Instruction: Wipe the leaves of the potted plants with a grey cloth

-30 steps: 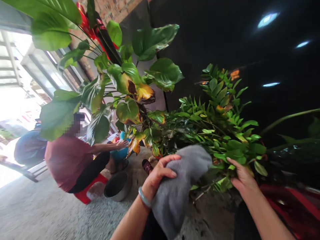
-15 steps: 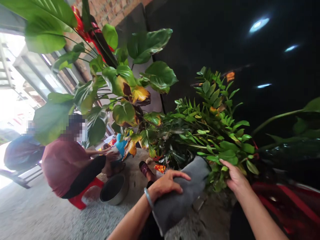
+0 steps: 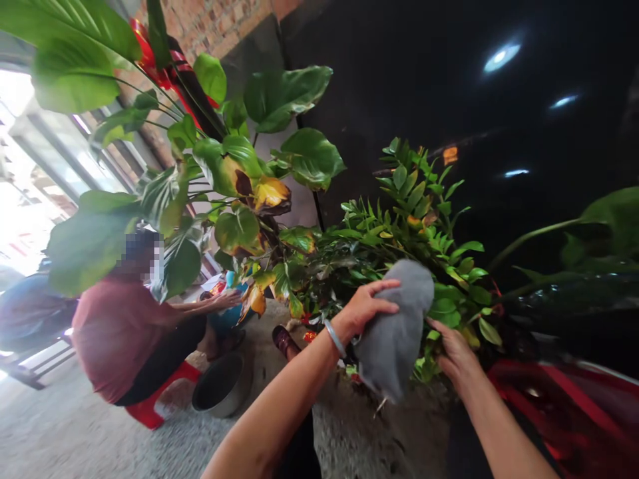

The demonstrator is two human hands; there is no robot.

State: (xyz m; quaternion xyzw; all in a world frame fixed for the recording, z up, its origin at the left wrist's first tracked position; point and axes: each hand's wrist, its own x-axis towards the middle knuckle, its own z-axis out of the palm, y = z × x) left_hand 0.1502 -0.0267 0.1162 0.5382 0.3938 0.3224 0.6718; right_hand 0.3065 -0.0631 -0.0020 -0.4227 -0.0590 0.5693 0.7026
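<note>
My left hand (image 3: 367,309), with a pale bangle at its wrist, grips a grey cloth (image 3: 402,332) that hangs in front of a bushy green plant (image 3: 419,213). Thumb and fingers press on the cloth's upper left part. At the cloth's right side, my right hand (image 3: 454,352) is closed among the lower leaves of this plant; the exact leaf or stem between its fingers is partly hidden. Dense glossy leaflets rise behind both hands, a few of them yellowed. Part of the plant's lower foliage is covered by the cloth.
A large-leaved plant (image 3: 239,166) with browning leaves and a red ribbon stands to the left. Beyond it, a person in a red shirt (image 3: 114,326) sits on a red stool (image 3: 160,396) near a dark basin (image 3: 219,386). A dark glossy surface (image 3: 449,73) fills the back right.
The cloth and my left hand have moved up and right, and the cloth now hangs bunched instead of stretched along the forearm. My right hand stays among the leaves. The view has shifted slightly.
</note>
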